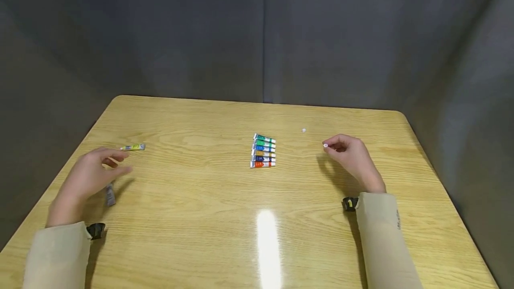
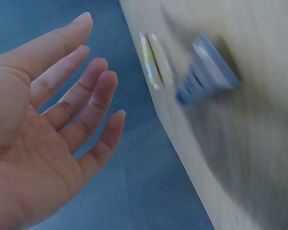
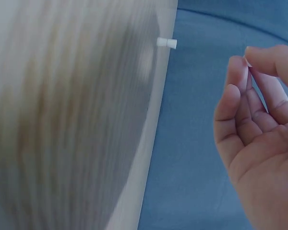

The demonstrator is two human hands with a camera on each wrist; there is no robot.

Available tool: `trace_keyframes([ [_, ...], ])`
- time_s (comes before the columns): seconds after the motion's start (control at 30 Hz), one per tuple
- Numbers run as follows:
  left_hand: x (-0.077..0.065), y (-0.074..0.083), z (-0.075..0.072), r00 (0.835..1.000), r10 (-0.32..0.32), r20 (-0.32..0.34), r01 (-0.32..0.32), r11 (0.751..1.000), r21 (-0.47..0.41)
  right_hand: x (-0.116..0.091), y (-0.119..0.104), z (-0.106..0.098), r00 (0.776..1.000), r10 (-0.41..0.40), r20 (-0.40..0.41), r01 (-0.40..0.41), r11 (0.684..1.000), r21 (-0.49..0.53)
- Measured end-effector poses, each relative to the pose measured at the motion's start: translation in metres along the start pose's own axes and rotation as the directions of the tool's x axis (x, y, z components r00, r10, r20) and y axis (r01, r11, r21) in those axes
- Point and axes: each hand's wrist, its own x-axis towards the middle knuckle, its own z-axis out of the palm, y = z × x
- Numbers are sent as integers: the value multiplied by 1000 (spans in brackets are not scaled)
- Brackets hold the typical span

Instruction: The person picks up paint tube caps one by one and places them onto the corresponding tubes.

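Observation:
My left hand (image 1: 87, 174) hovers over the left part of the table with its fingers spread and holding nothing. Just beyond its fingertips lies a yellow paint tube (image 1: 135, 147), and a grey paint tube (image 1: 110, 195) lies below the hand, blurred in the left wrist view. On the right, my right hand (image 1: 353, 155) pinches a small white cap (image 1: 325, 145) between thumb and index finger, held above the table. Fingers mostly hide this cap in the right wrist view. Another small white cap (image 3: 166, 43) rests on the table beyond that hand.
A row of several paint tubes, among them a red tube (image 1: 262, 164) and a dark green tube (image 1: 264, 138), lies side by side at mid-table. Dark curtains (image 1: 192, 35) surround the wooden table (image 1: 192, 226) at the back and sides.

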Motion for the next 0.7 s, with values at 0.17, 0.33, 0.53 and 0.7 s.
trace_keyframes([
  [0.17,-9,-13,-2,998,-45,47,45,999,10,1,-10,8,999,-26,19,26,1000,10],
  [0.33,-16,-22,-1,994,-75,86,73,997,25,1,-22,17,998,-49,50,48,999,14],
  [0.53,-22,-28,0,983,-106,147,103,994,27,1,-30,23,996,-50,80,49,999,17],
  [0.7,-25,-31,1,977,-108,183,102,994,40,1,-31,24,995,-48,83,47,999,18],
])
